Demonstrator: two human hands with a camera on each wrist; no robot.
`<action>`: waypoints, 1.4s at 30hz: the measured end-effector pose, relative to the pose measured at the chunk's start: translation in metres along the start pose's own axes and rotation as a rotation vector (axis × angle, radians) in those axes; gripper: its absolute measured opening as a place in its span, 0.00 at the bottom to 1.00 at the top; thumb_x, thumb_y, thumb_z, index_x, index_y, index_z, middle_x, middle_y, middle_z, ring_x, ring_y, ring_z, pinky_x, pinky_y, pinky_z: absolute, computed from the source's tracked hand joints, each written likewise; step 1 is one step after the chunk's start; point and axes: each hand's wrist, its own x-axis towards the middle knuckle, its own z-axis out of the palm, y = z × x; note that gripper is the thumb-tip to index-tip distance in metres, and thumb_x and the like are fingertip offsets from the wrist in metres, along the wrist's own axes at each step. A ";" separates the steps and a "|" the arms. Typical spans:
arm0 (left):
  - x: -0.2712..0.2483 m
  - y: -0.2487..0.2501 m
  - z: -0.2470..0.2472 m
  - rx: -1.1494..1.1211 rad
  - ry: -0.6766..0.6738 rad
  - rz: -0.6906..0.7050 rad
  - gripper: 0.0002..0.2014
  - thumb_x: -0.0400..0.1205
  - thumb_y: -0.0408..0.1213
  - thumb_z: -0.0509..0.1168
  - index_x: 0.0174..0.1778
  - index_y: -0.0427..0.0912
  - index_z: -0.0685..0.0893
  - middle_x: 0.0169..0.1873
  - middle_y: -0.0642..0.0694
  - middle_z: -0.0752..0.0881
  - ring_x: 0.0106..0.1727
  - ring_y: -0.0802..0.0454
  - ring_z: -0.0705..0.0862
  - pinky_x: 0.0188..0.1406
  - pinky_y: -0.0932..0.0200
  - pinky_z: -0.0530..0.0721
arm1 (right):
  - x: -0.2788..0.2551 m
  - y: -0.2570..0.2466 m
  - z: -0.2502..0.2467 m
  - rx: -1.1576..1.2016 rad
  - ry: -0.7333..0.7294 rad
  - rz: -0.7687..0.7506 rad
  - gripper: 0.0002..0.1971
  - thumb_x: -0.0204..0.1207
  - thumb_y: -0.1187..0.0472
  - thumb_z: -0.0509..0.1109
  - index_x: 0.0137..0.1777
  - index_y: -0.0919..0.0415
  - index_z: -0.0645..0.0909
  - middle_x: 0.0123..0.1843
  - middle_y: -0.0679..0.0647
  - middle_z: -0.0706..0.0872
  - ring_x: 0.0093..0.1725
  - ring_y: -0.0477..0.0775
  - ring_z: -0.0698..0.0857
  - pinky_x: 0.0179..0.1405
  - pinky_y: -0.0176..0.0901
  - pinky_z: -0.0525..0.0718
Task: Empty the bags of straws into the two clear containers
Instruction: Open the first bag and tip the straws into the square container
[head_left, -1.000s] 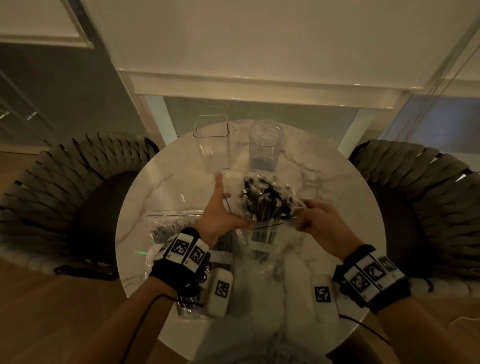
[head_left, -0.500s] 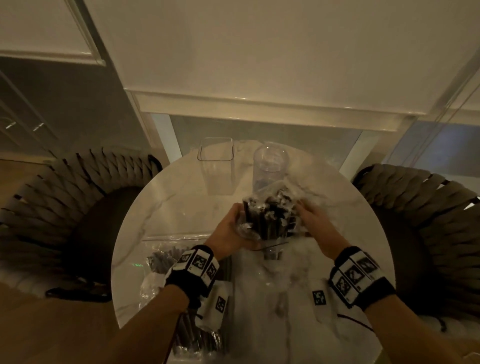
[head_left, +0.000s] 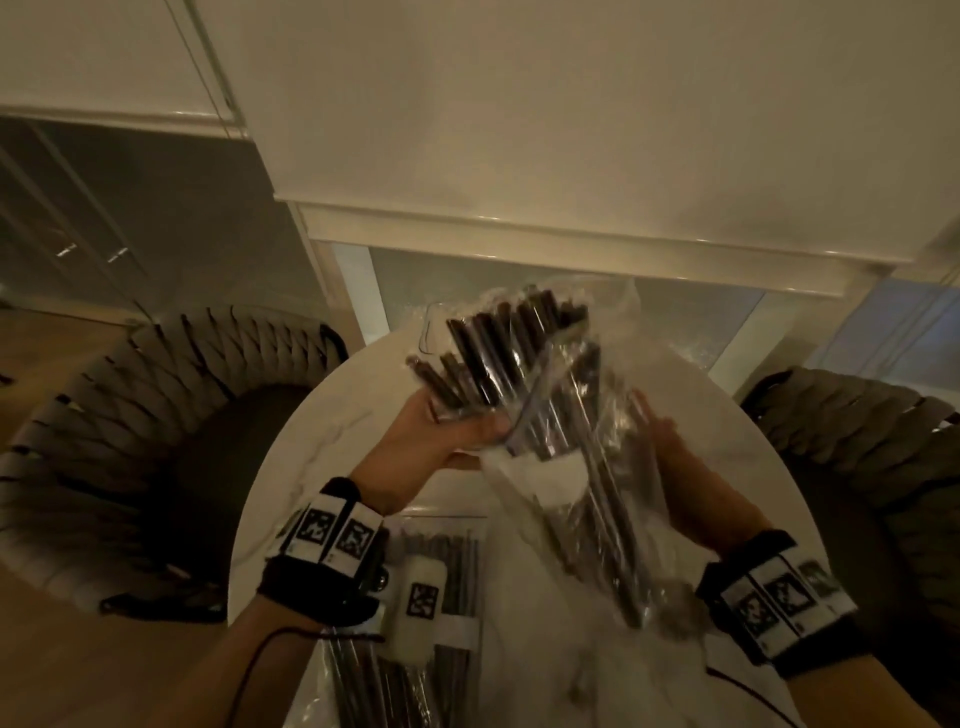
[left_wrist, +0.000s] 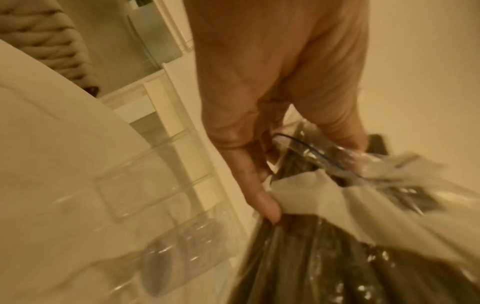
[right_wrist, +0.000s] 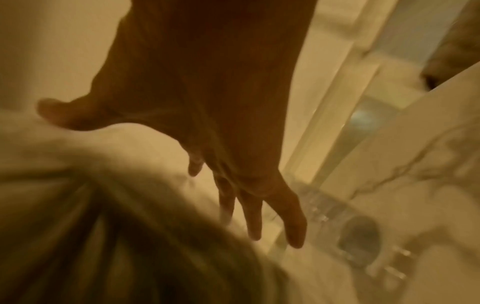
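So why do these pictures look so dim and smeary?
Head view: dim warm light, glare on the bag hiding some straws, edges bent by the wide lens. Left wrist view: orange cast, left hand fairly sharp, containers smeared. Right wrist view: blurriest, with right hand and bag streaked.
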 end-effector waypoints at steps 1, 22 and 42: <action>0.004 0.008 0.001 0.007 0.020 -0.007 0.17 0.69 0.43 0.73 0.53 0.47 0.85 0.44 0.50 0.91 0.48 0.51 0.89 0.41 0.53 0.89 | 0.005 -0.001 0.011 -0.038 0.015 -0.002 0.42 0.49 0.32 0.79 0.62 0.45 0.68 0.49 0.35 0.87 0.53 0.36 0.87 0.31 0.24 0.83; 0.086 0.064 -0.049 1.230 0.373 0.543 0.38 0.68 0.58 0.66 0.74 0.49 0.68 0.75 0.39 0.61 0.72 0.40 0.64 0.69 0.51 0.68 | 0.134 -0.084 0.045 -0.165 -0.175 0.090 0.14 0.84 0.62 0.56 0.40 0.52 0.80 0.27 0.46 0.88 0.28 0.41 0.86 0.27 0.31 0.86; 0.152 0.056 -0.101 0.436 0.168 -0.033 0.23 0.75 0.52 0.69 0.66 0.52 0.75 0.59 0.52 0.84 0.56 0.54 0.86 0.41 0.57 0.86 | 0.248 -0.060 0.038 -0.834 -0.014 -0.236 0.30 0.63 0.56 0.82 0.66 0.52 0.78 0.52 0.44 0.84 0.48 0.40 0.83 0.40 0.23 0.78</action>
